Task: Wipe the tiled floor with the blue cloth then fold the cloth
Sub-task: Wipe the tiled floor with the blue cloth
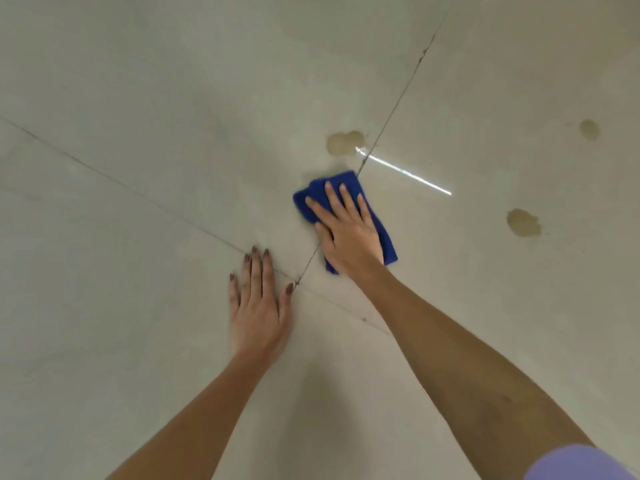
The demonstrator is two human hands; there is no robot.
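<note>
Blue cloth (348, 220) bunched under flat, open right hand (349, 233) on tiled floor (138, 133) by a grout line, left hand (258, 306) open, bracing; bunching risks smearing the nearest brown stain (344, 143).

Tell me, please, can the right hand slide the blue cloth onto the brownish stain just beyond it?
Probably yes: the right hand lies flat on the blue cloth, and only bare tile separates it from the stain.
</note>
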